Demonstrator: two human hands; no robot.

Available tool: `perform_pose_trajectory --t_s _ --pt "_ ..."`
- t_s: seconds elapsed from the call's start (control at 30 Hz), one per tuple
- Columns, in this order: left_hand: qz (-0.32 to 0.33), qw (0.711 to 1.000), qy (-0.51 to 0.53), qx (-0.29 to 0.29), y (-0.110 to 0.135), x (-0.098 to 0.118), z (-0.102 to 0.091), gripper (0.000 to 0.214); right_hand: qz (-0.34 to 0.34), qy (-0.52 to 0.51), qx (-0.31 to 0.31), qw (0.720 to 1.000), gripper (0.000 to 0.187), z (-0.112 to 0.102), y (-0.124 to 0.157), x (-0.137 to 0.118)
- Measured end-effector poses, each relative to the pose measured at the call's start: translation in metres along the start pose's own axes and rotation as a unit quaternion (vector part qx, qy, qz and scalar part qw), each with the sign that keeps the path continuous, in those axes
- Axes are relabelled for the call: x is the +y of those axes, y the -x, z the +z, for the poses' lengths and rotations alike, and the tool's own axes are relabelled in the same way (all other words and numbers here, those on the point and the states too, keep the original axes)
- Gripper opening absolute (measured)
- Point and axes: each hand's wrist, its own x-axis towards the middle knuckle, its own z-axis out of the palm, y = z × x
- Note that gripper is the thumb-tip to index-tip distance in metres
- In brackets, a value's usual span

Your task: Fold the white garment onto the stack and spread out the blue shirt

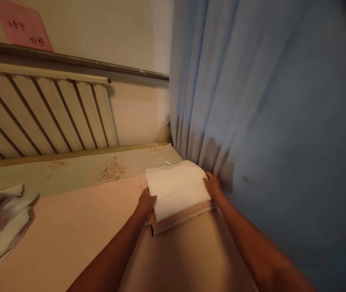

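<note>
A folded white cloth [177, 188] lies at the corner of the bed, near the curtain. Under its near edge show a pinkish layer and a striped, ribbed-looking edge [185, 220]; what these belong to is partly hidden. My left hand [147, 202] is closed on the left side of the white cloth, thumb on top and fingers out of sight beneath. On the opposite side, my right hand [214, 186] grips the right edge in the same way, close to the curtain.
A blue curtain [270, 121] hangs along the right side. Behind the bed are a ribbed radiator [48, 109] and a pipe [100, 65]. Crumpled clothes [3, 223] lie at the left on the pink sheet [78, 219]. A flowered cover [112, 168] runs along the wall.
</note>
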Motion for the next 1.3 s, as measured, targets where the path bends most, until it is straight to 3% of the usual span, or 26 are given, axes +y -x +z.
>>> perform_pose_trajectory --t_s 0.17,0.27,0.4,0.5,0.6,0.7,0.77,0.83,0.9,0.97,1.07,1.13,1.3 --pt "-0.036 0.998 -0.052 0.029 0.003 -0.009 0.003 0.056 -0.011 0.055 0.000 0.998 0.037 0.006 0.020 0.010" --pt "-0.037 0.995 -0.079 0.050 0.004 -0.007 -0.001 0.064 -0.031 0.074 0.036 0.996 0.044 0.002 0.022 -0.001" --pt "-0.018 0.993 -0.105 0.055 0.005 0.000 -0.002 0.070 -0.177 0.101 0.066 0.977 0.047 0.005 0.015 -0.041" --pt "0.002 0.992 -0.115 0.042 0.008 0.004 0.000 0.065 -0.279 0.126 0.005 0.952 0.048 0.026 0.015 -0.068" --pt "0.008 0.992 -0.125 0.029 0.015 0.005 0.001 0.062 -0.270 0.148 -0.064 0.949 0.049 0.058 0.025 -0.073" --pt "-0.003 0.988 -0.147 0.043 0.021 0.007 0.002 0.072 -0.242 0.151 -0.082 0.955 0.051 0.085 0.035 -0.063" --pt "0.055 0.970 -0.217 0.099 0.024 0.011 0.006 0.075 -0.242 0.150 -0.077 0.955 0.052 0.093 0.037 -0.055" --pt "0.182 0.923 -0.309 0.138 0.023 0.016 0.017 0.068 -0.252 0.154 -0.069 0.953 0.053 0.093 0.038 -0.052" --pt "0.303 0.870 -0.372 0.112 0.016 0.018 0.032 0.060 -0.263 0.164 -0.063 0.949 0.052 0.091 0.039 -0.052" --pt "0.346 0.847 -0.399 0.056 0.005 0.014 0.048 0.054 -0.271 0.174 -0.060 0.945 0.051 0.089 0.039 -0.053" --pt "0.295 0.861 -0.415 0.005 -0.013 -0.005 0.064 0.054 -0.279 0.187 -0.061 0.940 0.051 0.089 0.038 -0.054" --pt "0.255 0.873 -0.416 0.004 -0.020 -0.018 0.068 0.059 -0.287 0.199 -0.070 0.934 0.051 0.090 0.035 -0.051" --pt "0.215 0.886 -0.411 0.014 -0.011 -0.032 0.062 0.065 -0.262 0.230 -0.055 0.936 0.050 0.085 0.033 -0.022"
